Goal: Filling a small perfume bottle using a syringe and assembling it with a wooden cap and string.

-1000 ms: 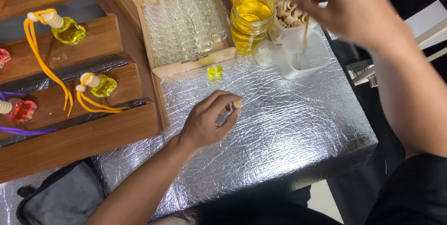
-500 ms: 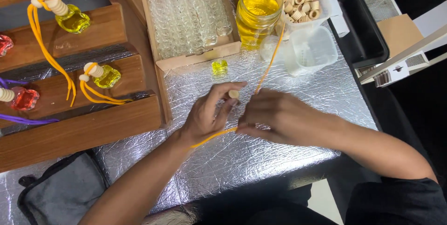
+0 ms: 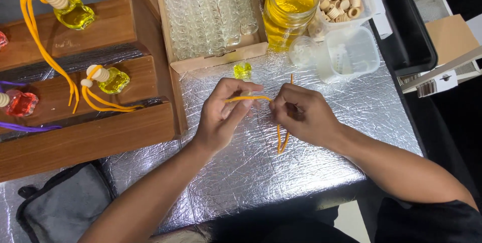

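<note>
Orange cord (image 3: pixel 279 137) pinched between left hand (image 3: pixel 221 115) and right hand (image 3: pixel 304 115), apparently taut.

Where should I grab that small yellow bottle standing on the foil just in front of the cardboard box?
Probably pinch the small yellow bottle by its flat sides, coming straight down from above. It stands alone on the foil-covered table, with the cardboard box close behind it and the left hand and right hand, busy with the orange cord, just before it.
</note>
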